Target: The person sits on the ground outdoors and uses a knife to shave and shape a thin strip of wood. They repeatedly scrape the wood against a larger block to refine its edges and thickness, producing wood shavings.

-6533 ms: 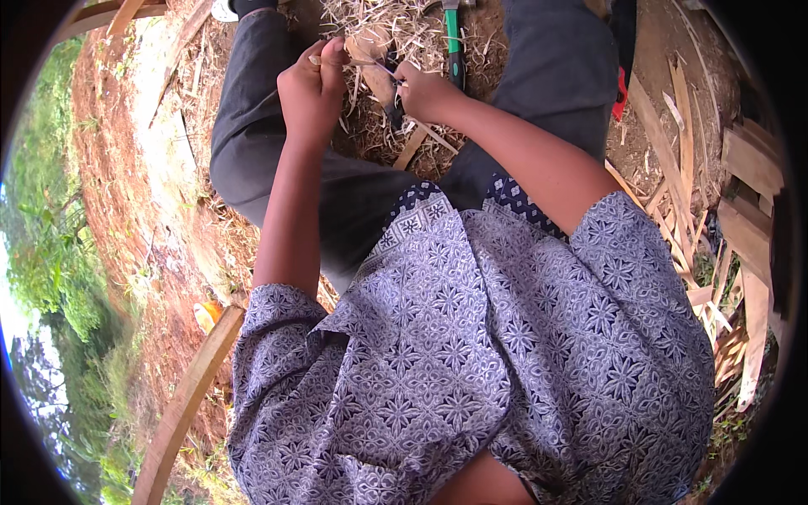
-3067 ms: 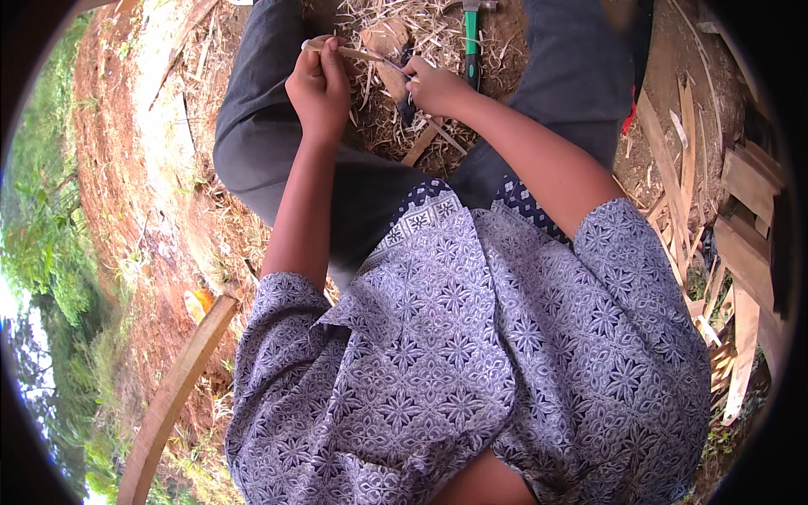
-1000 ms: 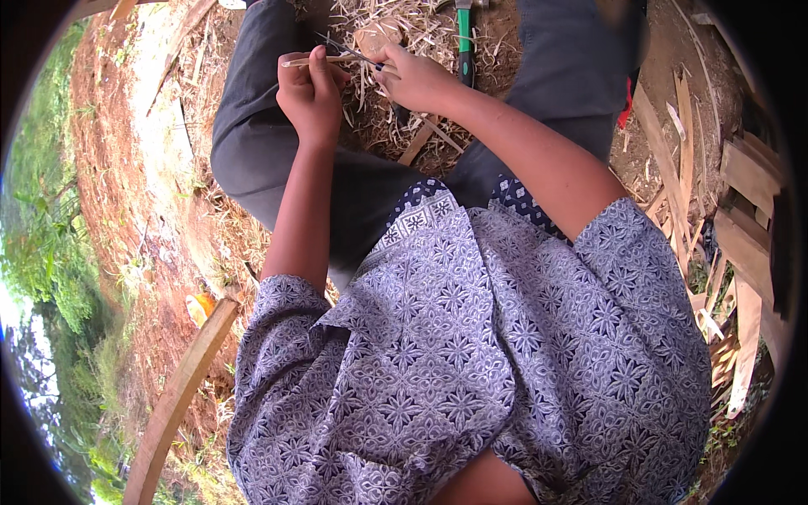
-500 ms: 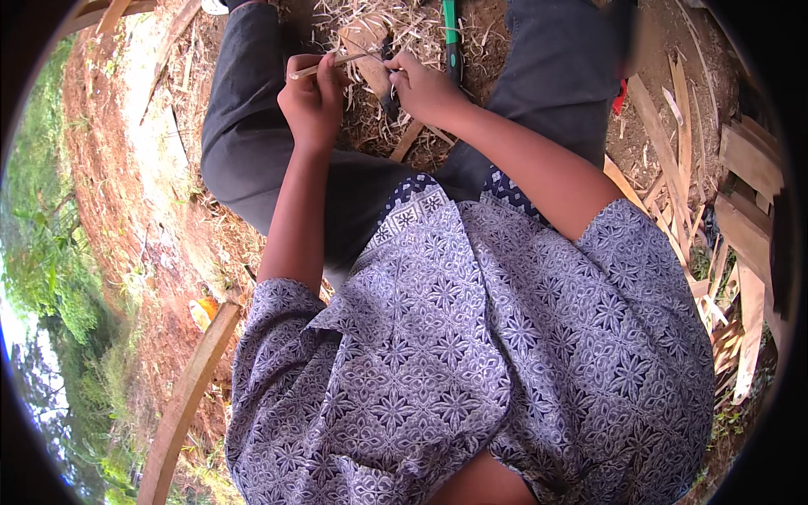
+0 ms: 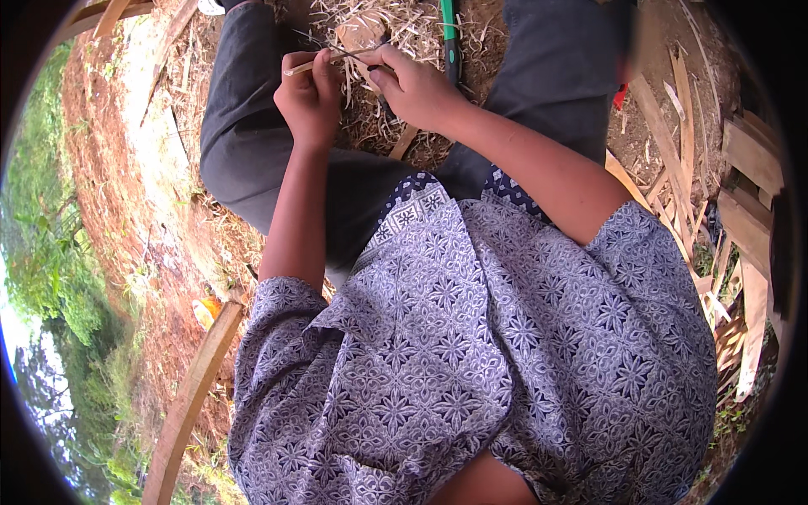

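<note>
My left hand (image 5: 309,93) is closed around a thin pale wooden stick (image 5: 296,70), whose blunt end pokes out on its left side. The stick runs on to the right toward my other hand. My right hand (image 5: 417,88) grips a small knife (image 5: 343,52); its dark, narrow blade lies against the stick close to my left fingertips. Most of the knife's handle is hidden in my palm. Just beyond the hands, a flat brown piece of wood (image 5: 362,32) rests on the ground.
Pale wood shavings (image 5: 412,23) litter the ground between my legs. A green tool with a black handle (image 5: 453,50) lies right of my hands. Split wood strips (image 5: 665,126) and boards (image 5: 749,227) are piled at the right. A long wooden beam (image 5: 189,396) slants at the lower left.
My right hand has shifted left, nearer my left hand, bringing the knife blade along the stick to the left fingertips. The left hand has barely moved.
</note>
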`<state>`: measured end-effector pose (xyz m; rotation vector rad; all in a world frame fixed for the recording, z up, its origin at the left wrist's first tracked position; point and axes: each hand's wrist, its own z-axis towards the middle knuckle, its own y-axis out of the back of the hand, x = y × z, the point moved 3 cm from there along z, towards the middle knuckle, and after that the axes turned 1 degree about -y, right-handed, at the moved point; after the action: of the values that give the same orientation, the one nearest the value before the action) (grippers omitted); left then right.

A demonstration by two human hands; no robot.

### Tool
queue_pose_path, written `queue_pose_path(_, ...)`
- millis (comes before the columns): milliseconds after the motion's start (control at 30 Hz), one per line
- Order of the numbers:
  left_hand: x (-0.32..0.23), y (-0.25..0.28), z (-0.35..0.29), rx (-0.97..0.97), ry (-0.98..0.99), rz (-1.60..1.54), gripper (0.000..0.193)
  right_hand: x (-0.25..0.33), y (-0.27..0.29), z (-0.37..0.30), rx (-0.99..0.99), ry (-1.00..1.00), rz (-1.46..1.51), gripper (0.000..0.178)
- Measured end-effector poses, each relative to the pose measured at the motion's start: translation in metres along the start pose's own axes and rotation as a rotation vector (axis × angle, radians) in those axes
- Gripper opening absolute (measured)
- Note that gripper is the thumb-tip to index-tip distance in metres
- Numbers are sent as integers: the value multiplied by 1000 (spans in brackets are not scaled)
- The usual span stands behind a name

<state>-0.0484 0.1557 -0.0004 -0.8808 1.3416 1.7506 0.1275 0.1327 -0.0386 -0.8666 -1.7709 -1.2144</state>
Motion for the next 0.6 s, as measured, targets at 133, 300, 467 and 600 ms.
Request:
queue_pose_path(133, -3, 3, -2, 5, 3, 65, 16, 11, 10, -3, 85, -111, -50, 28)
queue_pose_path(300, -18, 16, 2, 104, -49, 212, 14, 4, 10, -3, 79, -92, -25, 29)
queue_pose_path(467, -53, 38, -16, 371, -107, 7, 31, -15, 22, 6, 246, -73, -21, 31)
queue_pose_path(600, -68, 30, -32, 658, -190, 247, 30, 3, 45, 20, 409, -56, -168, 37)
